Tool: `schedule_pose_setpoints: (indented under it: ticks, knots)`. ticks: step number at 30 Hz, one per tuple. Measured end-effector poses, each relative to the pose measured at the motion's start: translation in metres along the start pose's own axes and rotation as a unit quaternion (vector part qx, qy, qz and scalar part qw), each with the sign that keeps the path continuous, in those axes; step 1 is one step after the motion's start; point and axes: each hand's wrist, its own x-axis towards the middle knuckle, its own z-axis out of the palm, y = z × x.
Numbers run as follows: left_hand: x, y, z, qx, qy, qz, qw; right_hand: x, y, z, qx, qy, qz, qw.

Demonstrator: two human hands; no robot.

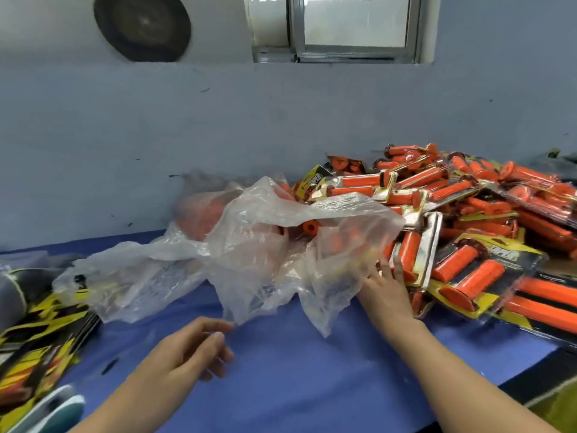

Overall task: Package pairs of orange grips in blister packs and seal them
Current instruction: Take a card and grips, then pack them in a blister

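Your left hand (187,348) sits low over the blue table cover (296,370), fingers loosely curled, thumb and fingertips at the hanging lower edge of the clear plastic bag (256,245); whether they actually pinch the film, you cannot tell from this view. Your right hand (387,289) reaches forward with fingers spread and open, fingertips pressed against the bag's right side, holding nothing. Loose orange grips (310,227) lie inside the bag, ahead of and above both hands, one round end poking out at the bag's mouth; more show as an orange blur through the film farther back. Just right of your right hand, touching its fingertips, a heap of filled blister packs (462,270) spreads along the wall. At the far left edge lies a stack of yellow-and-black backing cards (34,348), well apart from both hands.
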Motion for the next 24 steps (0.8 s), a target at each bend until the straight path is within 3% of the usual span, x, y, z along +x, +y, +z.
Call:
schedule_pose_setpoints:
  ticks: [5, 11, 14, 17, 20, 22, 24]
  knots:
    - [-0.015, -0.021, -0.028, -0.071, 0.086, -0.029, 0.993, -0.022, -0.027, -0.011, 0.064, 0.100, 0.025, 0.993]
    - [-0.039, -0.057, -0.054, -0.033, 0.151, -0.043, 0.987, -0.060, -0.078, -0.043, 0.233, 0.181, 0.164, 0.941]
    - [-0.049, -0.068, -0.071, 0.008, 0.189, -0.043, 0.981, -0.073, -0.119, -0.067, 0.339, 0.043, 0.165, 0.925]
    - [-0.061, -0.070, -0.092, 0.065, 0.262, -0.047, 0.962, -0.094, -0.170, -0.080, 0.345, -0.116, 0.052, 0.930]
    - [-0.080, -0.063, -0.133, 0.190, 0.352, -0.026, 0.916, -0.107, -0.222, -0.090, 0.303, -0.085, -0.103, 0.944]
    - [-0.096, -0.060, -0.176, 0.329, 0.403, -0.023, 0.854, -0.106, -0.246, -0.097, 0.267, -0.033, -0.186, 0.945]
    - [-0.113, -0.064, -0.223, 0.468, 0.411, -0.085, 0.778, -0.102, -0.264, -0.100, 0.261, -0.021, -0.216, 0.941]
